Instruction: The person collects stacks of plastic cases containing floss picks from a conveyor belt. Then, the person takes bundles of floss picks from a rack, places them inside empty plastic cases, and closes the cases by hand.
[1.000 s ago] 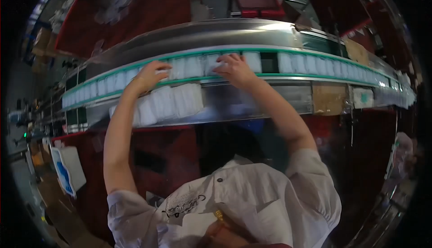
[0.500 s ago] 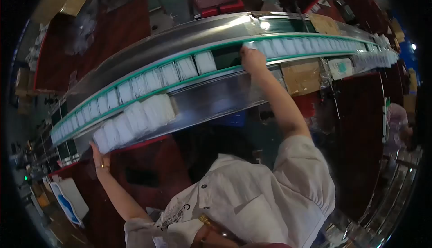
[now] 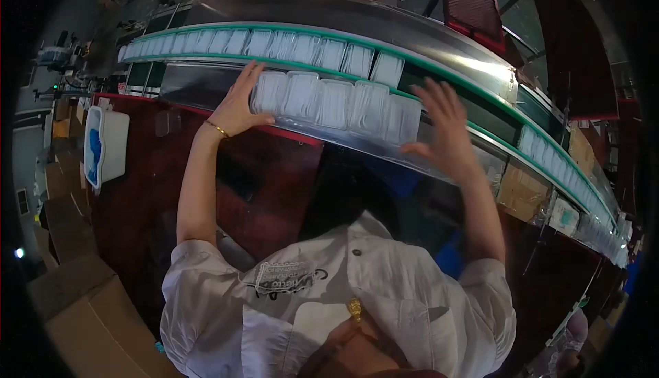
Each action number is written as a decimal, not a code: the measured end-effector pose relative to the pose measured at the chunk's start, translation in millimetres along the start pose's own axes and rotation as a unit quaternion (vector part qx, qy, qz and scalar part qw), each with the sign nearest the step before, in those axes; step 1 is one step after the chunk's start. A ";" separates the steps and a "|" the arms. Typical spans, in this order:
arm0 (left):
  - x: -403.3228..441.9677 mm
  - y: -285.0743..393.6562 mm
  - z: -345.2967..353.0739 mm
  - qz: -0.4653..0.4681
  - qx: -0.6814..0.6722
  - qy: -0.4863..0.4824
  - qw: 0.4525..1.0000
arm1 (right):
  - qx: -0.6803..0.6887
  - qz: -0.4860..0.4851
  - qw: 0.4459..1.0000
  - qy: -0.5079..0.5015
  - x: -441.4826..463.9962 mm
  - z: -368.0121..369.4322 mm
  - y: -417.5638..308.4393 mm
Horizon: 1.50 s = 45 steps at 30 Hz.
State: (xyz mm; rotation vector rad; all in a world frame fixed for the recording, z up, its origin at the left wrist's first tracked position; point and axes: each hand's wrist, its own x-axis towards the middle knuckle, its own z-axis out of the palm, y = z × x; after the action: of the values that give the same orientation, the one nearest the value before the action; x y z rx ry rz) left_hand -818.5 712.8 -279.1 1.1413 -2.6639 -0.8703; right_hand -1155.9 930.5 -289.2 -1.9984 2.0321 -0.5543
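A short row of clear plastic containers with white contents (image 3: 334, 103) sits on the metal ledge in front of me. At its left end is my left hand (image 3: 237, 109), thumb and fingers spread around the end container; I cannot tell whether it touches. Just past the right end, my right hand (image 3: 446, 127) is open and slightly blurred, with a small gap between it and the last container. Behind this row, similar filled containers (image 3: 295, 46) stand in a line in the green-edged conveyor channel (image 3: 425, 81).
More containers (image 3: 549, 155) line the channel farther right. A cardboard piece (image 3: 522, 189) lies at the ledge's right. To the left are a white bin (image 3: 108, 146) with something blue and a large cardboard box (image 3: 103, 320). Another person (image 3: 573, 337) is partly visible at lower right.
My right hand has left the channel containers and come to the right end of the ledge row. My left hand stays at the row's left end. The camera view has turned left.
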 end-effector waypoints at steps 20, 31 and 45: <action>172.9 182.7 257.0 -0.045 0.177 -0.127 0.975 | -0.103 0.000 0.991 0.084 -73.7 51.4 264.8; 171.7 231.0 262.8 -0.002 0.067 -0.085 0.994 | 0.031 0.106 0.973 0.203 -100.1 50.4 298.9; 114.2 163.8 232.6 -0.023 0.250 -0.059 0.966 | -0.195 0.417 0.888 0.027 -218.5 48.6 443.6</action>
State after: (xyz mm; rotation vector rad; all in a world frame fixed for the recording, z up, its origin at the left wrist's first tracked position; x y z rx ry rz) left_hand -1076.5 831.0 -395.1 1.2795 -3.0679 -0.2706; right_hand -1528.4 1140.3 -542.3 -1.0314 2.8982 -0.0047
